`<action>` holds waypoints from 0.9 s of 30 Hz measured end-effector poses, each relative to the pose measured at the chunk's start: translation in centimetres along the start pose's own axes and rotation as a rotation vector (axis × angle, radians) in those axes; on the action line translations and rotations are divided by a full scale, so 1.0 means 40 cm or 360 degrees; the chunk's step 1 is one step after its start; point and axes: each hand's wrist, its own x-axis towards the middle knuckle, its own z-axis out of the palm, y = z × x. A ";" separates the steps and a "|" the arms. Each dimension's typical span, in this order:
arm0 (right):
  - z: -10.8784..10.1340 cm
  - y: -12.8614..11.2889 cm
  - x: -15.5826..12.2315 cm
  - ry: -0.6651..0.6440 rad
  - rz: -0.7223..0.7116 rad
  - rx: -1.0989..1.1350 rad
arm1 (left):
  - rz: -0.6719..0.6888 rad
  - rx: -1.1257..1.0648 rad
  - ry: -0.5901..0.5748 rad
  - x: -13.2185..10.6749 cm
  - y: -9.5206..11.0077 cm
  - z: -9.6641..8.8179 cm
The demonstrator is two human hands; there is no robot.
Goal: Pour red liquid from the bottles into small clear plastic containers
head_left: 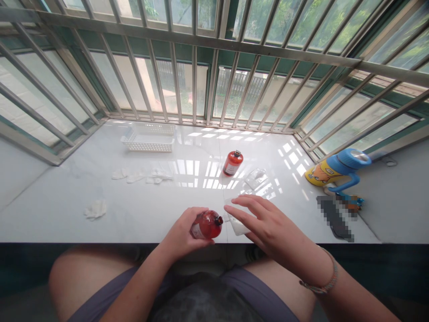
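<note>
A red see-through bottle (207, 225) with a pale label is tilted to the right, its dark narrow neck uncapped. My left hand (182, 232) is wrapped round its body. Just right of that neck is a translucent whitish pouch (238, 222), which my right hand (264, 219) holds near the table's front edge. Its upper fingers are stretched over the pouch; the thumb is mostly hidden. A small clear piece at the pouch's left side points to the bottle's mouth. Behind stands a similar red bottle (233, 164) with a dark top. Beside it lies a crumpled clear plastic packet (256, 178).
On the glossy white table (187, 192) are a white perforated basket (147, 146) at the back left, crumpled white pieces (157, 175) and a white wad (95, 209). At right stand a blue-and-yellow flask (335, 167) and a pixelated dark object (335, 217). Metal bars (194, 85) line the window.
</note>
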 end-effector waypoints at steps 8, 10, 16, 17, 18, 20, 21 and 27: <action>0.005 0.001 0.000 0.0001 -0.0014 -0.0016 | -0.0004 -0.0003 -0.0011 0.000 -0.002 0.001; 0.006 0.001 0.000 -0.0008 -0.0019 -0.0020 | -0.0006 -0.0006 -0.0016 0.000 -0.002 0.001; 0.005 0.002 0.001 -0.0027 -0.0038 -0.0021 | -0.0016 -0.0024 -0.0012 -0.001 -0.003 0.002; 0.005 0.002 0.001 -0.0031 -0.0040 -0.0023 | -0.0020 -0.0026 -0.0014 -0.002 -0.003 0.002; 0.004 0.002 0.002 -0.0036 -0.0040 -0.0025 | -0.0023 -0.0027 -0.0016 -0.002 -0.003 0.002; 0.004 0.002 0.002 -0.0044 -0.0037 -0.0031 | -0.0023 -0.0027 -0.0021 -0.001 -0.004 0.002; 0.003 0.002 0.002 -0.0046 -0.0035 -0.0034 | -0.0022 -0.0028 -0.0023 -0.001 -0.004 0.002; 0.005 0.003 0.001 -0.0021 -0.0076 -0.0062 | -0.0030 -0.0045 -0.0027 0.000 -0.004 0.002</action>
